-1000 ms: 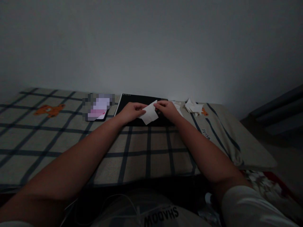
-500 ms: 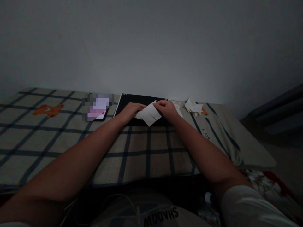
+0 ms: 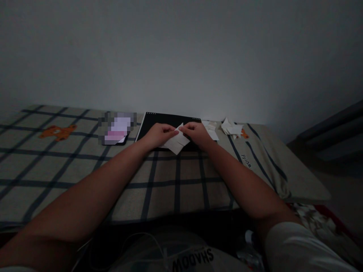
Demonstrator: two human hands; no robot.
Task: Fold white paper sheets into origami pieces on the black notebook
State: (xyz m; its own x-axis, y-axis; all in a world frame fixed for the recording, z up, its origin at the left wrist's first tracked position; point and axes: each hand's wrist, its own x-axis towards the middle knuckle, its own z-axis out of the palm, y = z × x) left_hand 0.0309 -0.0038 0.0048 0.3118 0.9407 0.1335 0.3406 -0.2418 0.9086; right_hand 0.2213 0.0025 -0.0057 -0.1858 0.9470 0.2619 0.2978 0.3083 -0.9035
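A folded white paper (image 3: 176, 142) lies over the near edge of a black spiral notebook (image 3: 159, 121) on a plaid bedsheet (image 3: 85, 170). My left hand (image 3: 159, 134) pinches the paper's upper left part, and my right hand (image 3: 195, 134) pinches its upper right part. The fingertips of both hands meet at the paper's top corner. The paper's lower corner points toward me and rests on the sheet.
A phone (image 3: 117, 128) lies left of the notebook. A flat paper piece (image 3: 211, 130) and a small heap of folded white papers (image 3: 232, 127) sit to the right. The wall stands close behind. The mattress ends at the right, with dark floor beyond.
The hands have drawn closer together at the paper's top corner, and the paper has dropped lower and flatter toward the notebook's near edge.
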